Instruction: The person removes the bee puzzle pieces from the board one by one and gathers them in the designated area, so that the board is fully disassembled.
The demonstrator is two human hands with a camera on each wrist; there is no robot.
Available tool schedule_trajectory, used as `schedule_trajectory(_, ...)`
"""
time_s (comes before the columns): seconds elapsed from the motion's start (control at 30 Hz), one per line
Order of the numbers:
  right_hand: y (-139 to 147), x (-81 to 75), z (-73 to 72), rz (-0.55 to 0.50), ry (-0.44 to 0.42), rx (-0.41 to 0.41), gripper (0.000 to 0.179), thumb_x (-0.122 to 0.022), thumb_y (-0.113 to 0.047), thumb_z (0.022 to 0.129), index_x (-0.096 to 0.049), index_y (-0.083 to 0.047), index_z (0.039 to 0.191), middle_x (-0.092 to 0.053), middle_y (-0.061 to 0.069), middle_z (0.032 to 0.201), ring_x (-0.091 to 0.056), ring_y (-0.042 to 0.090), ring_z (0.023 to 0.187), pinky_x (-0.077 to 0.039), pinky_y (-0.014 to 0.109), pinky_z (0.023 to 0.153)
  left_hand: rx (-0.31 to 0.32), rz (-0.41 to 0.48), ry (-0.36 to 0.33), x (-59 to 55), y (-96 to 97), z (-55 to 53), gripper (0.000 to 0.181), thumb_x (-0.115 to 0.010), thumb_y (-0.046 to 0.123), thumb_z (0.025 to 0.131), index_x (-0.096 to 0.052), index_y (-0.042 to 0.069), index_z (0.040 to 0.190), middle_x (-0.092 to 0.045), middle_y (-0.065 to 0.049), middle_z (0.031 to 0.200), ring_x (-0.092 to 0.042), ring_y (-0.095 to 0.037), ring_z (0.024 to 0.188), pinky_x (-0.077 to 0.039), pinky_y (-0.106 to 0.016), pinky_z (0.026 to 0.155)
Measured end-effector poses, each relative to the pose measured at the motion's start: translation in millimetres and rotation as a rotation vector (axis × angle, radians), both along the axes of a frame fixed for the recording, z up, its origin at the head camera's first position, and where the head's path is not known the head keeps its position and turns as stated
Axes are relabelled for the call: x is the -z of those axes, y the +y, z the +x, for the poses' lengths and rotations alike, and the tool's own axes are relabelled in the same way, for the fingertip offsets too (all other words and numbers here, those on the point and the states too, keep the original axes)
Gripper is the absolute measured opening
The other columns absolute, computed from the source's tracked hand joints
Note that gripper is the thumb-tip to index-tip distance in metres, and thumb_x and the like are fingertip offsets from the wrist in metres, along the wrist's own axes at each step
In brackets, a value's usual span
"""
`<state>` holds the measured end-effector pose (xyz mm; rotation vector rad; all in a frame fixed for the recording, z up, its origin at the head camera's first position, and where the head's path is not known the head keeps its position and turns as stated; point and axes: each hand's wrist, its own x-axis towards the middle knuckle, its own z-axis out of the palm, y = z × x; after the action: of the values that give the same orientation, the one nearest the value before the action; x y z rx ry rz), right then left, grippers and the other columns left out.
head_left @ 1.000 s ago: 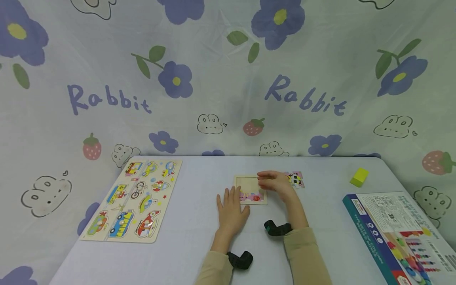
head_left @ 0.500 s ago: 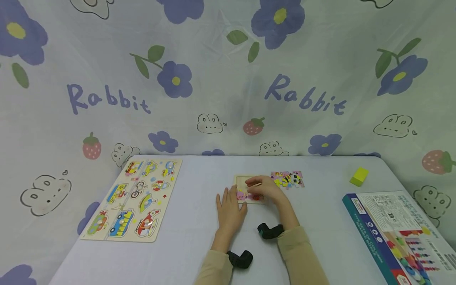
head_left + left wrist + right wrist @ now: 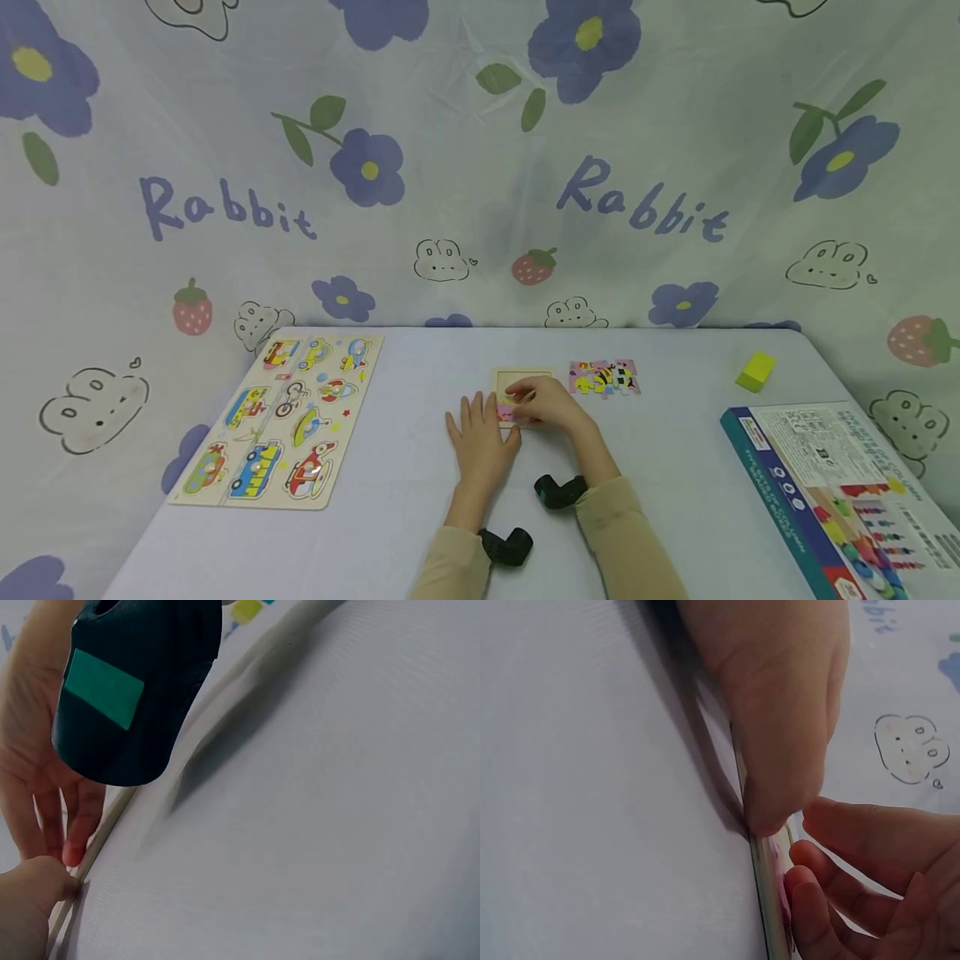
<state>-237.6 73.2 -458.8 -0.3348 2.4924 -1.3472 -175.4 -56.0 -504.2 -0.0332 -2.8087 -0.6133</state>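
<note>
In the head view a small square wooden puzzle tray (image 3: 516, 375) lies mid-table, with a pink strip of jigsaw pieces (image 3: 505, 412) along its near side. My left hand (image 3: 482, 450) lies spread at the tray's left side, fingers extended, thumb along its near edge. Over the tray bends my right hand (image 3: 553, 404), fingertips curled at a pink puzzle piece (image 3: 781, 889), which they partly hide. In the right wrist view that piece shows between the fingers and the tray edge. Joined jigsaw pieces (image 3: 604, 377) with a yellow-and-black picture lie flat to the tray's right.
A wooden vehicle puzzle board (image 3: 277, 425) lies on the left of the white table. At the right are a printed box (image 3: 825, 492) and a yellow block (image 3: 756, 372). A patterned cloth (image 3: 480, 183) hangs behind the table.
My right hand has moved left and toward me, from the tray's right corner to its near row. The joined pieces at the right have come into full view. My left hand has barely shifted.
</note>
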Motion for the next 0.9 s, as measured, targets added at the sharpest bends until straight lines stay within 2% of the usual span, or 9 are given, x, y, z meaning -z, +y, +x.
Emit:
schedule_trajectory(0.1, -1.6, -0.1, 1.2, 0.008, 0.02, -0.018, 0.036, -0.071, -0.004, 0.07, -0.067, -0.003, 0.106, -0.062, 0.006, 0.088, -0.055, 0.013, 0.071, -0.047, 0.024, 0.056, -0.03, -0.001, -0.004, 0.4, 0.3, 0.1, 0.06, -0.061, 0.039, 0.082, -0.05, 0.005, 0.13, -0.042, -0.019, 0.138, -0.026, -0.04, 0.134, -0.008, -0.064, 0.104)
schedule_trajectory(0.23, -3.4, 0.1, 1.9, 0.071, 0.082, -0.056, 0.038, -0.072, -0.005, 0.069, -0.067, -0.003, 0.107, -0.061, 0.005, 0.086, -0.054, 0.014, 0.075, -0.045, 0.025, 0.061, -0.057, 0.013, 0.0, 0.2, 0.7, 0.2, 0.057, -0.061, 0.039, 0.08, -0.054, 0.007, 0.127, -0.042, -0.019, 0.138, -0.025, -0.04, 0.134, -0.007, -0.064, 0.104)
schedule_trajectory(0.4, -6.6, 1.1, 2.6, 0.184, 0.148, -0.086, 0.038, -0.074, -0.01, 0.069, -0.067, -0.006, 0.106, -0.058, 0.001, 0.084, -0.051, 0.014, 0.078, -0.043, 0.029, 0.069, -0.062, 0.018, 0.02, -1.0, 0.9, 0.4, 0.056, -0.063, 0.036, 0.077, -0.056, 0.007, 0.125, -0.044, -0.02, 0.136, -0.027, -0.041, 0.132, -0.009, -0.064, 0.103)
schedule_trajectory(0.53, -8.8, 1.2, 3.7, 0.242, 0.166, -0.086, 0.036, -0.076, -0.013, 0.07, -0.068, -0.009, 0.105, -0.055, -0.001, 0.084, -0.049, 0.013, 0.079, -0.041, 0.029, 0.069, -0.059, 0.012, 0.024, -1.1, 0.7, 0.7, 0.057, -0.064, 0.035, 0.076, -0.056, 0.007, 0.125, -0.044, -0.02, 0.135, -0.028, -0.042, 0.132, -0.01, -0.064, 0.103)
schedule_trajectory(0.73, -9.9, 1.4, 3.4, 0.228, 0.153, -0.059, 0.034, -0.077, -0.013, 0.07, -0.064, -0.011, 0.101, -0.053, 0.001, 0.083, -0.047, 0.015, 0.076, -0.039, 0.029, 0.064, -0.055, 0.009, -0.004, -0.9, 0.6, -0.1, 0.058, -0.064, 0.036, 0.077, -0.054, 0.008, 0.127, -0.042, -0.019, 0.137, -0.026, -0.041, 0.133, -0.008, -0.064, 0.103)
schedule_trajectory(0.9, -9.5, 1.1, 3.2, 0.178, 0.147, -0.059, 0.035, -0.078, -0.009, 0.069, -0.062, -0.012, 0.099, -0.053, 0.003, 0.086, -0.048, 0.016, 0.076, -0.039, 0.03, 0.063, -0.059, 0.007, -0.012, -1.8, 0.4, -0.2, 0.058, -0.064, 0.037, 0.078, -0.054, 0.008, 0.127, -0.042, -0.019, 0.137, -0.026, -0.041, 0.134, -0.008, -0.064, 0.104)
